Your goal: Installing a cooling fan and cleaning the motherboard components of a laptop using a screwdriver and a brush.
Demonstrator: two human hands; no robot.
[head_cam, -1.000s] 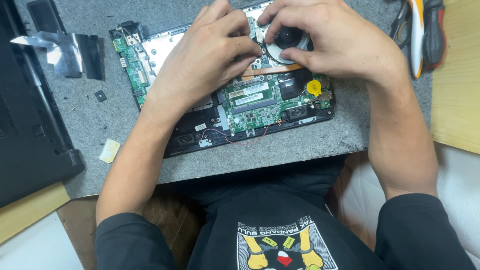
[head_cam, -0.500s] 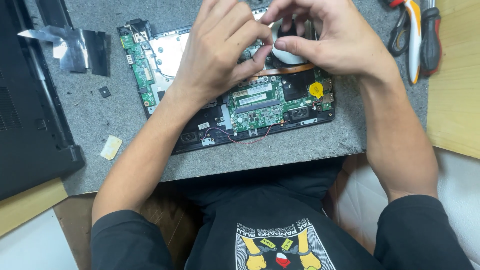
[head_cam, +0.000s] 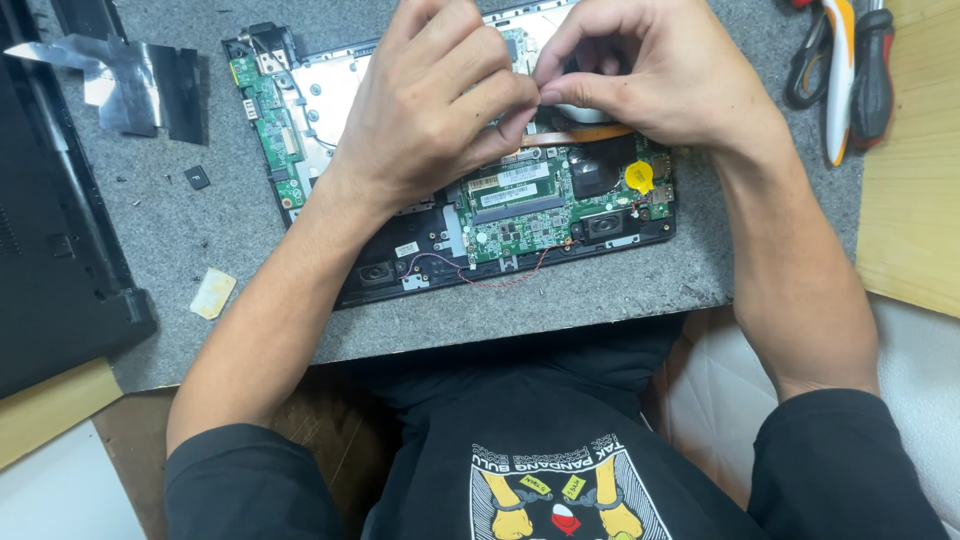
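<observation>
An opened laptop base [head_cam: 420, 265] lies on a grey mat [head_cam: 170, 240], its green circuit board [head_cam: 520, 215] and a yellow round cell [head_cam: 639, 177] exposed. My left hand [head_cam: 430, 110] rests curled over the board's upper middle. Its index fingertip and thumb meet the fingertips of my right hand [head_cam: 660, 80]. My right thumb and forefinger pinch something small just above the pale fan [head_cam: 588, 113] and the copper strip [head_cam: 590, 133]. The pinched piece itself is hidden by my fingers.
A black laptop cover [head_cam: 50, 250] lies at the left edge. Foil and black tape pieces [head_cam: 130, 85], a small black chip [head_cam: 197, 178] and a yellowish pad [head_cam: 213, 293] sit on the mat. Scissors and a screwdriver [head_cam: 845, 70] lie top right beside a wooden board [head_cam: 915, 180].
Both hands have lifted a little off the fan and drawn their fingertips together into a pinch. The view has shifted slightly, so the laptop sits a bit further right in the frame.
</observation>
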